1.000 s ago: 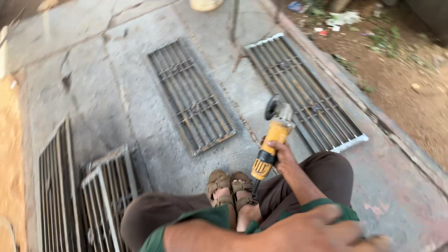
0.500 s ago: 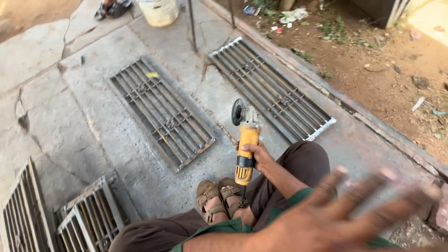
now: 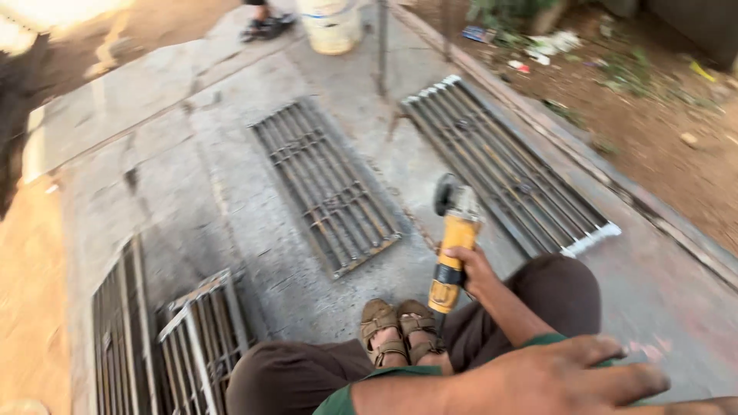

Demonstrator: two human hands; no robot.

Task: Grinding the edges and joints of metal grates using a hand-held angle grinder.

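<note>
My right hand (image 3: pixel 475 270) grips the handle of a yellow and black angle grinder (image 3: pixel 453 246), its disc end raised over the concrete between two metal grates. The middle grate (image 3: pixel 323 184) lies flat to the grinder's left, and a longer grate (image 3: pixel 507 173) with white-tipped bars lies to its right. My left hand (image 3: pixel 553 380) is blurred in the foreground at the bottom. It reaches across above my right knee with the fingers stretched out and nothing in it. My sandalled feet (image 3: pixel 396 327) rest just below the grinder.
Several more grates (image 3: pixel 177 346) lean or are stacked at the lower left. A pale bucket (image 3: pixel 332 27) and another person's feet (image 3: pixel 265 27) are at the far end of the slab. A raised kerb (image 3: pixel 653 207) borders littered dirt on the right.
The view has swung back and to the left. My left hand, spread wide half a second ago, now has its fingers closer together and lower. The grinder stays held in the same pose.
</note>
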